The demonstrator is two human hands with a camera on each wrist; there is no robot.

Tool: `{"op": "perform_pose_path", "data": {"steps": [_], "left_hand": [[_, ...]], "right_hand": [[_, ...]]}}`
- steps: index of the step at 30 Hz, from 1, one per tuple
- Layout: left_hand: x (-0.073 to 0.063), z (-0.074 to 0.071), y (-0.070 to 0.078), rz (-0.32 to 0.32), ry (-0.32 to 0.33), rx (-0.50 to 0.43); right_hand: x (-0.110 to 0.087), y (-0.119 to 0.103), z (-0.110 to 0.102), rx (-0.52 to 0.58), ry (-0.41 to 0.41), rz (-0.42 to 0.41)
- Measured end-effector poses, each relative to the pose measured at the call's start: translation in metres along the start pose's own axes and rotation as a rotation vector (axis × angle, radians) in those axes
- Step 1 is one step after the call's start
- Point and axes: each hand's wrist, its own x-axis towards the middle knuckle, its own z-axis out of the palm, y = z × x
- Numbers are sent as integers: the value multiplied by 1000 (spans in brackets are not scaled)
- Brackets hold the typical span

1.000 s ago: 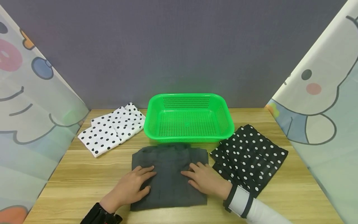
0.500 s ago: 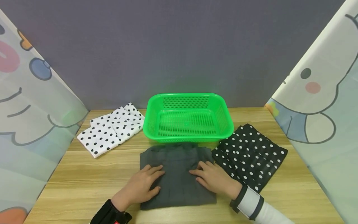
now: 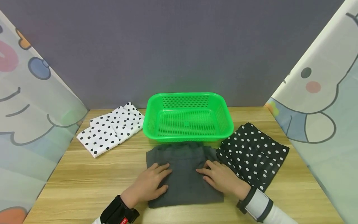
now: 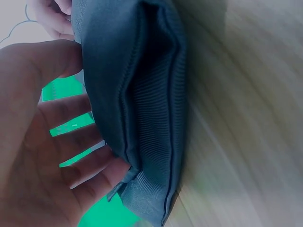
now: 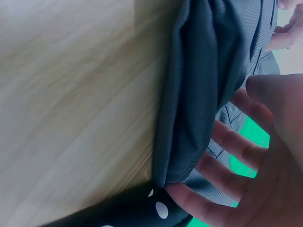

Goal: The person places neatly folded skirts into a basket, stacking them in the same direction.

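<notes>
A folded dark grey garment (image 3: 184, 180) lies flat in front of the basket in the head view. My left hand (image 3: 151, 183) rests on its left part with fingers spread. On its right part lies my right hand (image 3: 223, 180), fingers extended over the cloth. The left wrist view shows the garment's layered side edge (image 4: 142, 104), with the left hand's fingers (image 4: 75, 137) straight along its top. In the right wrist view the other layered edge (image 5: 199, 94) shows beneath the right hand's fingers (image 5: 222, 175).
A green plastic basket (image 3: 187, 138) stands behind the garment, with nothing in it. White cloth with black dots (image 3: 112, 130) lies folded at the left. Black cloth with white dots (image 3: 257, 152) lies right, close against the garment's edge. All rest on a wooden table (image 3: 84, 186).
Both hands have slid the grey garment to the right across the table, keeping their fingers on it. The black dotted cloth has shifted slightly right at its near side.
</notes>
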Motion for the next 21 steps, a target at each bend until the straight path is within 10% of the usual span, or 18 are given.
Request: {"op": "perform_pose_path", "data": {"steps": [21], "left_hand": [[28, 4, 19, 60, -51, 77]], "right_hand": [[-23, 20, -8, 48, 21, 59]]}}
